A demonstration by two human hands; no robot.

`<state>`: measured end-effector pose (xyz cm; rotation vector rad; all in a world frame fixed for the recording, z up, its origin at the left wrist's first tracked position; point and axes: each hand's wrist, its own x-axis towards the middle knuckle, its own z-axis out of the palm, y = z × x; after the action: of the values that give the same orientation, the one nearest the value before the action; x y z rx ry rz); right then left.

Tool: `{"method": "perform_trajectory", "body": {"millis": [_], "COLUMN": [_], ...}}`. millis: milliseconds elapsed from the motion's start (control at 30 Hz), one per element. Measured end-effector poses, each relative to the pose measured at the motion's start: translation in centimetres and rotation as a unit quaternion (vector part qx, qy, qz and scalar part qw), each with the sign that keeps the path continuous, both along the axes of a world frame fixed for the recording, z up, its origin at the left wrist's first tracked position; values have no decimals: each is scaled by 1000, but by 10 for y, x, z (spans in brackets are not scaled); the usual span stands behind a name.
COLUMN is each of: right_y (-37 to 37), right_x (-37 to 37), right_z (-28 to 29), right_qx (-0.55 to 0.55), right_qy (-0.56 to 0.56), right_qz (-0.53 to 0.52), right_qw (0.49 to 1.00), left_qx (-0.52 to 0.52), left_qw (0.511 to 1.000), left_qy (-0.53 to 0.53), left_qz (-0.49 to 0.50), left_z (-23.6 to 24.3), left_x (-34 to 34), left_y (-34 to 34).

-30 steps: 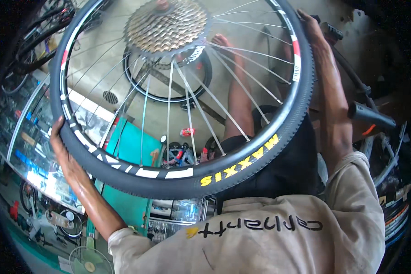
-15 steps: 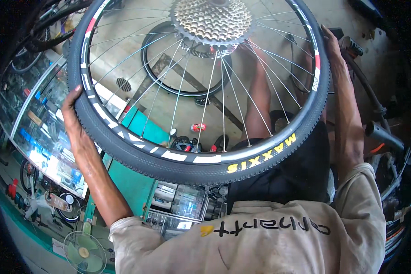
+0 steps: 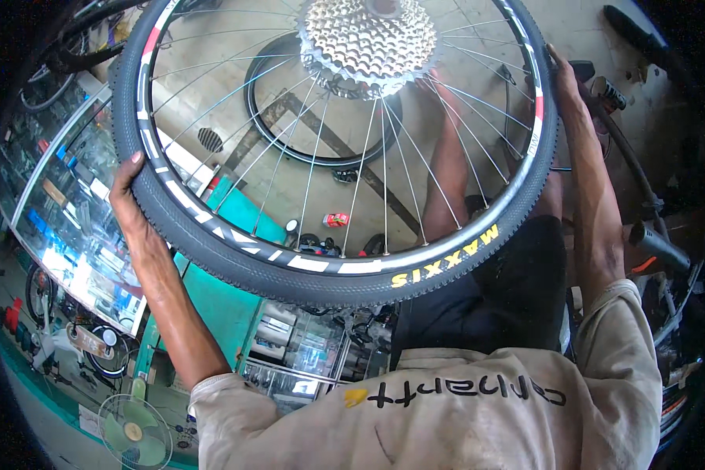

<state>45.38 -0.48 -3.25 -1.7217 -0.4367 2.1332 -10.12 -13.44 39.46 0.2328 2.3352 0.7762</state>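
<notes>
A bicycle wheel with a black knobbly tyre (image 3: 321, 291) is held up in front of me, tilted, its upper edge cut off by the picture. My left hand (image 3: 131, 200) is closed on the tyre at the wheel's left side, thumb on the near face and the other fingers hidden behind. On the opposite side, my right hand (image 3: 568, 84) grips the tyre, its fingers mostly out of sight. The wheel's dark rim (image 3: 290, 262) carries white and red markings. Thin spokes run to the hub, where a silver cassette (image 3: 368, 47) of stacked sprockets faces me.
Through the spokes, another wheel hoop (image 3: 321, 161) shows on the floor beside a dark bar. A small red packet (image 3: 336, 220) lies nearer. Left are a glass display case (image 3: 78, 211) and a green bench (image 3: 211, 301); a fan (image 3: 133, 431) stands lower left. Bicycle parts (image 3: 658, 243) crowd the right.
The wheel has shifted slightly left and its lower edge has risen a little. The cassette sits a bit lower in the picture. Both hands keep their hold on the tyre.
</notes>
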Motion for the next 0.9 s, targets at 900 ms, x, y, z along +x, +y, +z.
{"method": "perform_trajectory", "body": {"millis": [900], "right_y": [-196], "right_x": [19], "right_z": [60], "right_qx": [197], "right_qy": [-275], "right_qz": [710], "right_qw": [617], "left_qx": [86], "left_qw": [968], "left_qy": [180], "left_qz": [-153], "left_z": [-204], "left_x": [-10], "left_y": [-165]}}
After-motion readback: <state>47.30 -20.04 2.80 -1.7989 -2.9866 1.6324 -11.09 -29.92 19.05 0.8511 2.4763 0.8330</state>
